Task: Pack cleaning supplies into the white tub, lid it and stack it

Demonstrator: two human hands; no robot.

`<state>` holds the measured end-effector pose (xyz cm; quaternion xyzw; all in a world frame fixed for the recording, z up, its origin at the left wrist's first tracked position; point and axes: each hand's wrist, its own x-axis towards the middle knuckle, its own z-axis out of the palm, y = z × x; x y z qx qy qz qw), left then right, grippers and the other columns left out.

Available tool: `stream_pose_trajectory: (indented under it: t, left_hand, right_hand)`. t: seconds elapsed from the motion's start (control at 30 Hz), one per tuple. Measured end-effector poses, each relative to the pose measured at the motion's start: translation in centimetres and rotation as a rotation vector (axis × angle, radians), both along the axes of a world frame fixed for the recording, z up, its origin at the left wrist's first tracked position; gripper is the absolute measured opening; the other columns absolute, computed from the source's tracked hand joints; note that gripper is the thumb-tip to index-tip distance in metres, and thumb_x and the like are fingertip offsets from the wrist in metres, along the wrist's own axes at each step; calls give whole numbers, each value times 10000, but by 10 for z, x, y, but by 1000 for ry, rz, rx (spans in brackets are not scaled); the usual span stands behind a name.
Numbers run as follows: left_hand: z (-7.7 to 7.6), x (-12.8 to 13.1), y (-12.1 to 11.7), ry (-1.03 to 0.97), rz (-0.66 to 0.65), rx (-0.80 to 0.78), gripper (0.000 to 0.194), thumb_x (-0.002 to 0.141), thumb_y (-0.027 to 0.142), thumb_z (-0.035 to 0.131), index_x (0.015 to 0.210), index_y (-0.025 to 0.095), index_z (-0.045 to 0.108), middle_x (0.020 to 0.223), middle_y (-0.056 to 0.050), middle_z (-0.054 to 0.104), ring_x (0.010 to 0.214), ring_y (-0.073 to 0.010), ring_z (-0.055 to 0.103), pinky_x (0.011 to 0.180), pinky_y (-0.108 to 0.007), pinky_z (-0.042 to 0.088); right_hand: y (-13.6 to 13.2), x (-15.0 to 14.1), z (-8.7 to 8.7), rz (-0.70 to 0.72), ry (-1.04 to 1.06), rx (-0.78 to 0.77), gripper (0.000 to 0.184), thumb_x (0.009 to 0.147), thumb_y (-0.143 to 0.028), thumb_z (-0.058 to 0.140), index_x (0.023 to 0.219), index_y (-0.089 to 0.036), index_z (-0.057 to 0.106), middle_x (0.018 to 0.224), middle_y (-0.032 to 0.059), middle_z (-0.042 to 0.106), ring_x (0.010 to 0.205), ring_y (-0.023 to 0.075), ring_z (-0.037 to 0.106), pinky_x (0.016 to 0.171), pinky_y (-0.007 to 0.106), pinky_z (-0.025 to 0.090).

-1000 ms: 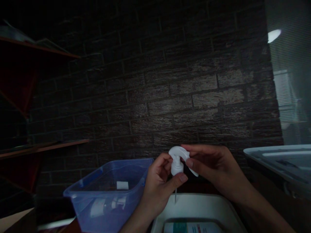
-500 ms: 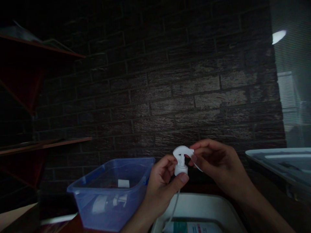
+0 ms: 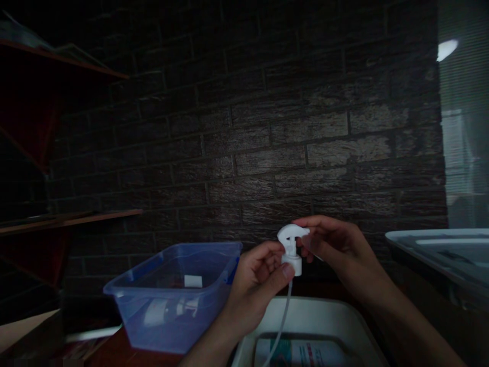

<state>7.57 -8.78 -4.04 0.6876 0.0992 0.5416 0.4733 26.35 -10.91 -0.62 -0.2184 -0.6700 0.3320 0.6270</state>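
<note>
The left hand [image 3: 256, 288] reaches up, fingers and thumb gripping the collar of the white spray head [image 3: 292, 244]; the right hand [image 3: 342, 244] pinches its nozzle end. It stands upright above the tray [image 3: 317, 313], nozzle pointing right.

Left hand [image 3: 254, 285] pinching, right hand [image 3: 338, 244] raised, fingers [image 3: 280, 278] curled
</note>
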Motion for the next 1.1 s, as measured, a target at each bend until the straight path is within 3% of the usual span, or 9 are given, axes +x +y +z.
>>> stream_pose_trajectory:
  t: [0.3, 0.57, 0.73, 0.87, 1.1]
  left_hand:
    - [-3, 2, -2, 99, -21, 38, 245, 842, 275, 818, 1027, 176, 690, 876, -23, 652, 810, -133, 577, 770, -251, 449]
    - [-7, 2, -21, 280, 24, 103, 276, 755, 284, 873, 954, 182, 712, 999, -80, 703, 973, -256, 644, 839, -355, 491]
    - [3, 1, -38, 307, 174, 328, 285, 792, 243, 851, 1064, 265, 767, 961, -45, 712, 895, -220, 678, 773, -314, 539]
    - [4, -3, -40, 324, 306, 565, 457, 853, 142, 782, 1251, 358, 721, 1135, -35, 706, 993, -201, 697, 804, -273, 573]
    - [-2, -5, -20, 367, 654, 949, 554, 921, 39, 643, 1406, 306, 623, 1285, -76, 623, 1135, -202, 632, 925, -308, 550]
  right_hand:
    - [3, 5, -5, 69, 10, 4, 203, 954, -350, 690, 1082, -253, 814, 850, 20, 744, 767, 123, 629, 701, 220, 463]
    - [-11, 7, 1, 353, 91, 6, 291, 921, -360, 621, 893, -180, 849, 792, 83, 755, 694, 191, 662, 601, 277, 471]
    - [-18, 6, 10, 282, 235, 78, 351, 903, -379, 586, 790, -168, 843, 690, 103, 713, 690, 222, 612, 641, 332, 457]
    - [-18, 6, 10, 258, 271, 123, 381, 918, -376, 545, 771, -183, 838, 678, 103, 702, 705, 235, 601, 670, 355, 451]
    - [-12, 6, 9, 197, 222, 171, 350, 930, -309, 542, 802, -185, 844, 810, 100, 724, 866, 243, 621, 801, 355, 437]
